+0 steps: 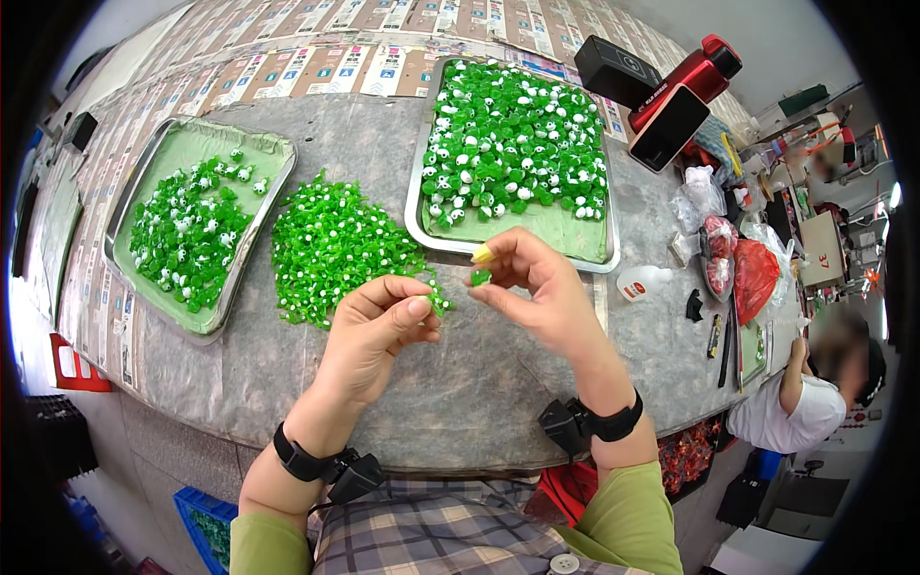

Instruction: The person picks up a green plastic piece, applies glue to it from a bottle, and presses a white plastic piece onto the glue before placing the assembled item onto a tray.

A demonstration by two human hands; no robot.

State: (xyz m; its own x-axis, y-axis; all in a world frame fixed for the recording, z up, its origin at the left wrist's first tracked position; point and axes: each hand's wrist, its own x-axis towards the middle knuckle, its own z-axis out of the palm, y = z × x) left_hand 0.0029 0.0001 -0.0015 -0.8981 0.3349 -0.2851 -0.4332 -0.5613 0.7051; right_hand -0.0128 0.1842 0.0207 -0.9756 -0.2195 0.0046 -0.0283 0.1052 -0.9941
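My left hand (379,331) is closed in a pinch above the grey table covering. Small green bits show just past its fingertips, but whether they are in the pinch or lie behind it I cannot tell. Facing it, my right hand (541,292) pinches a small green plastic piece (481,277) between thumb and fingers. A yellow cover (482,254) sits on one of its fingertips. Behind my left hand spreads a loose pile of small green pieces with white dots (335,244). A metal tray (613,251) beyond my right hand holds many green pieces with white, eye-like balls.
Another tray (113,235) at the left holds fewer such pieces. To the right are a white bottle (644,283), a phone (669,127), a red flask (685,81), a black box (616,70) and plastic bags (755,273). A person (791,407) sits at the far right.
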